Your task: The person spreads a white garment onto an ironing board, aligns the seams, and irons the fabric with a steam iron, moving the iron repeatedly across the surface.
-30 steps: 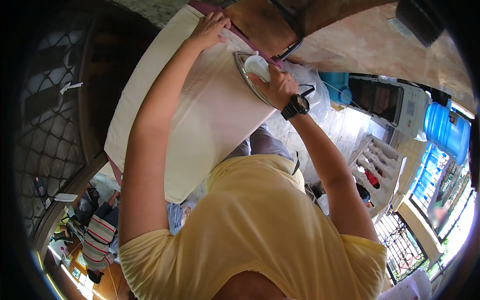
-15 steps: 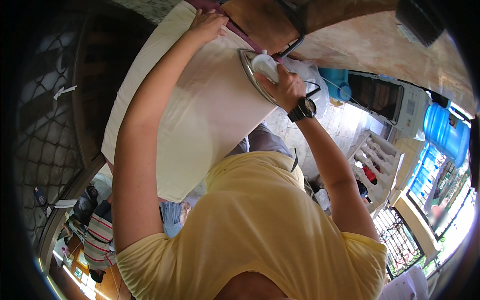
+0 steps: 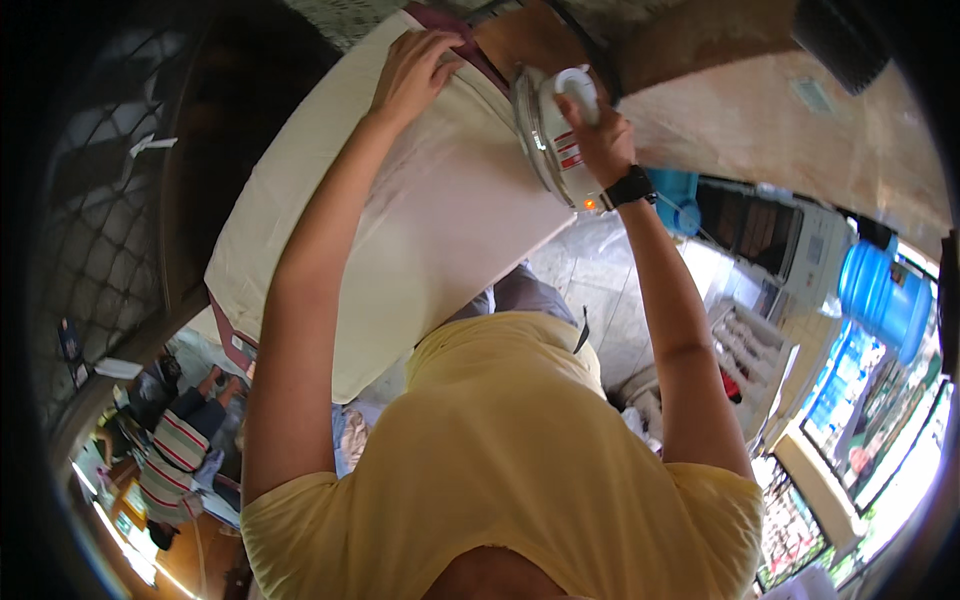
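A cream cloth lies spread over an ironing board, whose maroon cover shows along its far right edge. My left hand rests at the cloth's far end, fingers bent toward the maroon edge and thumb apart from them. In my right hand is a white iron, gripped by its handle. The iron is tilted, with its shiny soleplate turned toward the cloth at the board's right edge, and an orange light glows at its heel. Whether the soleplate still touches the cloth, I cannot tell.
Right of the board are a blue container, a white appliance and a large blue water jug. Beyond the board stands a brown surface. Another person in a striped shirt is at the lower left.
The iron has moved slightly up and right and tipped from lying flatter on the cloth onto a steeper tilt. My left hand has shifted slightly; its fingers look straighter and farther from the thumb.
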A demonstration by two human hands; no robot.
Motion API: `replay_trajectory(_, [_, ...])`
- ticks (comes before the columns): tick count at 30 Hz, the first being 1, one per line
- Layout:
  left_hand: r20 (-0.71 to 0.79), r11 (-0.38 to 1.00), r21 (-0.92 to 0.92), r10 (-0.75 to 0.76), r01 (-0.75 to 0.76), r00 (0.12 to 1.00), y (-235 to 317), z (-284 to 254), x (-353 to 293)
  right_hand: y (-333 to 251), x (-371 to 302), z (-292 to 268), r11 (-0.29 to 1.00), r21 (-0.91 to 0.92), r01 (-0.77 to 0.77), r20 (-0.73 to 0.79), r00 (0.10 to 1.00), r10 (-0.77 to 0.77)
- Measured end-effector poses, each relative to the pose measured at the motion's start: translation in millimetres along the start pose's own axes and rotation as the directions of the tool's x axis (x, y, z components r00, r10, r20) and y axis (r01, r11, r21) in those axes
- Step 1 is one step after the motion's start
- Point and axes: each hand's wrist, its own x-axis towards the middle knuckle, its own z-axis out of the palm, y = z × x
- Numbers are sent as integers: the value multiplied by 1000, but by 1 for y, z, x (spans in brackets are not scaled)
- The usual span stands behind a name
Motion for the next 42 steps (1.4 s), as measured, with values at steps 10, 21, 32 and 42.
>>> replay_trajectory(10, [-417,680,23,-660,733,625,50,-121,-282,-28,138,45,967,-248,66,358,933,28])
replay_trajectory(21, [-577,132,-30,-812,991,91,21,-210,-483,-15,113,46,928,-343,145,62,989,-131])
replay_trajectory(32, [-445,-309,67,-861,949,-249,-118,-235,-560,-64,85,101,517,-481,708,62,615,-786])
replay_trajectory(42, [-150,-200,-297,-956,934,-252,-104,-281,-520,-60,112,205,675,-534,509,354,860,-368])
